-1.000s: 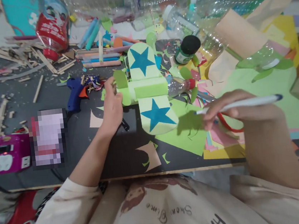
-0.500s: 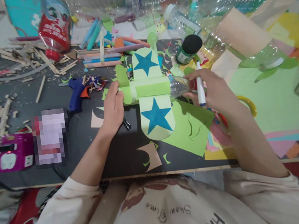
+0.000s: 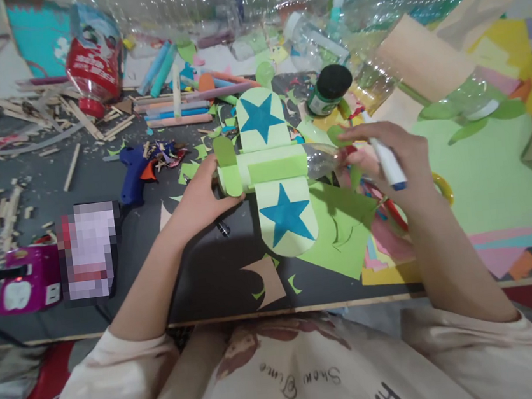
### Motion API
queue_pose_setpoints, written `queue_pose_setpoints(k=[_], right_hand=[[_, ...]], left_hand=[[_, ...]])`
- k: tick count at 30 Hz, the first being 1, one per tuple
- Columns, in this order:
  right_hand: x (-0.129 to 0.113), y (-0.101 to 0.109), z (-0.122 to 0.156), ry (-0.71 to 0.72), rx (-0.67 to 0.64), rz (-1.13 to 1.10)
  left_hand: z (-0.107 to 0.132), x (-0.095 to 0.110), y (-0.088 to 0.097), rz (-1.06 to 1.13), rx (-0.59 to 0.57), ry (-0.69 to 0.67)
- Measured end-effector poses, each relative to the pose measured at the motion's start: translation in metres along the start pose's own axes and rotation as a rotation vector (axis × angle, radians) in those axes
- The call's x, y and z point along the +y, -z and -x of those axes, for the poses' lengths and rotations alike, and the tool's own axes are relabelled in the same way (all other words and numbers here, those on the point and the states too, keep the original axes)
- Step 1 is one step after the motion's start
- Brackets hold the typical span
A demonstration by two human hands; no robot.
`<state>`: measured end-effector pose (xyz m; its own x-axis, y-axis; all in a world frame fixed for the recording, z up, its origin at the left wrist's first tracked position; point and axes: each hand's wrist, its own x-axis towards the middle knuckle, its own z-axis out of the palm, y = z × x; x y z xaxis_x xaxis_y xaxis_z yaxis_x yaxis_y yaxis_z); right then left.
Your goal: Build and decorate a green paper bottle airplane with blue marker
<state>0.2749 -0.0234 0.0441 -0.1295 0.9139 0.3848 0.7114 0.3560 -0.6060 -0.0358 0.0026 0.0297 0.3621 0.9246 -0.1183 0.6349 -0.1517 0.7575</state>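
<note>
A model plane [image 3: 272, 167] made from a plastic bottle wrapped in green paper, with pale wings bearing blue stars, is held over the dark table [image 3: 207, 276]. My left hand [image 3: 202, 194] grips its tail end, fingers curled round it. My right hand [image 3: 386, 157] is closed on a white marker [image 3: 388, 163] with a blue cap and its fingertips touch the bottle's red-capped nose [image 3: 345, 155].
A blue glue gun [image 3: 131, 173] lies left of the plane. Green and coloured paper sheets [image 3: 480, 181], scissors with a yellow handle [image 3: 440, 186], a black-capped jar [image 3: 328, 90], clear bottles, coloured sticks and wood scraps crowd the table. A pink power strip [image 3: 29, 287] sits at left.
My right hand came in from the right with the marker to the plane's nose. The plane is now lifted and tilted slightly, with my left hand gripping its tail more fully.
</note>
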Motion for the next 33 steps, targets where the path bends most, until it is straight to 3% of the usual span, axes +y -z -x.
queue_pose_setpoints(k=[1, 2, 4, 8, 10, 13, 33], right_hand=[[-0.005, -0.001, -0.001, -0.034, 0.109, -0.131], [-0.011, -0.003, -0.003, -0.069, 0.132, -0.282], [-0.023, -0.01, -0.007, -0.189, 0.011, -0.602], [-0.046, -0.029, -0.018, -0.216, -0.046, -0.812], [-0.054, -0.038, -0.022, -0.168, -0.158, -0.781], [-0.059, -0.046, -0.023, -0.109, -0.223, -0.705], [-0.057, -0.056, -0.02, -0.029, -0.298, -0.511]], left_hand=[[0.0, -0.003, -0.001, 0.005, 0.009, -0.019], [0.0, -0.006, -0.001, 0.005, 0.02, -0.044], [0.001, -0.011, -0.004, -0.007, 0.025, -0.1], [0.006, -0.016, -0.01, -0.107, 0.057, -0.178], [0.007, -0.017, -0.012, -0.156, 0.092, -0.196], [0.007, -0.018, -0.014, -0.199, 0.112, -0.216], [0.006, -0.025, -0.021, -0.286, 0.174, -0.228]])
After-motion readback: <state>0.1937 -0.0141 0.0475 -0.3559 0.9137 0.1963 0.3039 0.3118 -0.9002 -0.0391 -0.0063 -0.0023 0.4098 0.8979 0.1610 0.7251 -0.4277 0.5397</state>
